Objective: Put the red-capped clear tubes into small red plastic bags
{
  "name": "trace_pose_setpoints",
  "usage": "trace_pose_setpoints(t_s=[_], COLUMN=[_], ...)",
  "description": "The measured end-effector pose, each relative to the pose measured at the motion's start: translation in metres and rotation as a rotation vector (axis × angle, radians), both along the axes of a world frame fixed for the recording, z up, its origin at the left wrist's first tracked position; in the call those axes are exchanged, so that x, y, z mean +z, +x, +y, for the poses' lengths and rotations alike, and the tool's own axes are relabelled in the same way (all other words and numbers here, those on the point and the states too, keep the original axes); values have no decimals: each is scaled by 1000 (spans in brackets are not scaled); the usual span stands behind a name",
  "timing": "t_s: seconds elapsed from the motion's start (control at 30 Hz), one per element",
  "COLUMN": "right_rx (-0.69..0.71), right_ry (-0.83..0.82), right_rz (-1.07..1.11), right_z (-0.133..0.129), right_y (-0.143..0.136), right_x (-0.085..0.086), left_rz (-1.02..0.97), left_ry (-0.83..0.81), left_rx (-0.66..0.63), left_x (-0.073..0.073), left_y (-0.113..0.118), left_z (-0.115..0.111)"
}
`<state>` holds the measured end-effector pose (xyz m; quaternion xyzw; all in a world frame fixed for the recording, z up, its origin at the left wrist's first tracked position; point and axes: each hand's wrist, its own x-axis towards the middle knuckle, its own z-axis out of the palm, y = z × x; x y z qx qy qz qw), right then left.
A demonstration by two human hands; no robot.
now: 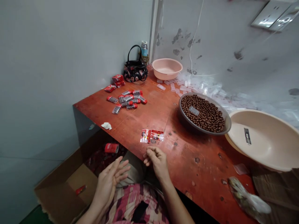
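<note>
My left hand [109, 180] hovers over my lap below the table's front edge, fingers spread, holding nothing. My right hand [157, 160] rests at the edge of the red wooden table [140, 121] with fingers curled in; nothing shows in it. Just beyond it lie two small clear packets with red print [151, 136]. A grey bowl [227, 126] full of small brown balls [205, 116] stands to the right, with a clear packet lying on the balls.
Several filled red packets [127, 99] lie at the far left. A black handbag [135, 70], a bottle [144, 49], a pink basin [167, 68] and loose clear sachets [182, 85] are at the back. A large beige basin [263, 140] sits right. A cardboard box [67, 186] stands on the floor.
</note>
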<state>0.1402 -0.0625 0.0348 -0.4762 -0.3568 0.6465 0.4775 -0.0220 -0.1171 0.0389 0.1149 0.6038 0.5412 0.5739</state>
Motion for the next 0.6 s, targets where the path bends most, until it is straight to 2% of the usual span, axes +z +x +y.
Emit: trace_pose_setpoints(t_s=[0.03,0.1,0.2,0.23,0.33,0.43,0.6], right_rx=[-3,2,22,26,37,46,34], right_ry=[9,27,51,62,105,140,252], right_rz=[-12,-34,-87,-116,-211,-278,-503], right_z=[2,4,6,6,6,11,36], right_y=[1,3,4,5,13,22,24], right_x=[0,1,3,4,5,6,5], left_rz=[129,445,898,1032,1345,1465,1437], left_ry=[26,199,538,600,613,616,670], left_rx=[-51,-140,-374,-484,-673,-666,-616], left_x=[-1,-1,-4,-7,-20,-31,-39], left_y=[-1,2,13,18,28,32,33], left_z=[2,20,66,81,113,120,115])
